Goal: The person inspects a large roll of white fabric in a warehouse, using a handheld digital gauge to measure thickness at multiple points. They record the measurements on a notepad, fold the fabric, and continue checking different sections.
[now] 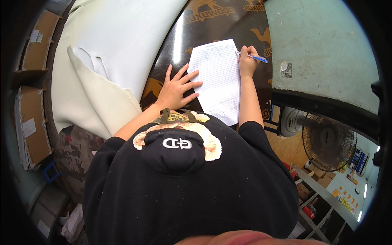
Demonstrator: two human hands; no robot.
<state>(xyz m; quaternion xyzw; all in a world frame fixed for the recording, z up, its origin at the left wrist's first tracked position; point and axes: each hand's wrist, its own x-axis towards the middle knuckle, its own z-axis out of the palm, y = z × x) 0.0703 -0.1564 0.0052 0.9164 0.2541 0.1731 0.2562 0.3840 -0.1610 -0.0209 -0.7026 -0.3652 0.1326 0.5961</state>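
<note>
A white printed form with a ruled table (pixel 216 81) lies on the dark glossy tabletop (pixel 169 51). My left hand (pixel 176 87) rests flat with its fingers spread, the fingertips on the paper's left edge. At the paper's upper right, my right hand (pixel 248 63) is closed around a blue and white pen (pixel 259 59). The pen's tip end points left over the right side of the form, near its upper rows. Whether the tip touches the paper I cannot tell.
Large cream-white sheet material (pixel 118 28) covers the table's left side, its near edge folded and torn. A pale green wall (pixel 326 53) stands close on the right. A black fan (pixel 328 139) is at lower right, cardboard boxes (pixel 34 122) at far left.
</note>
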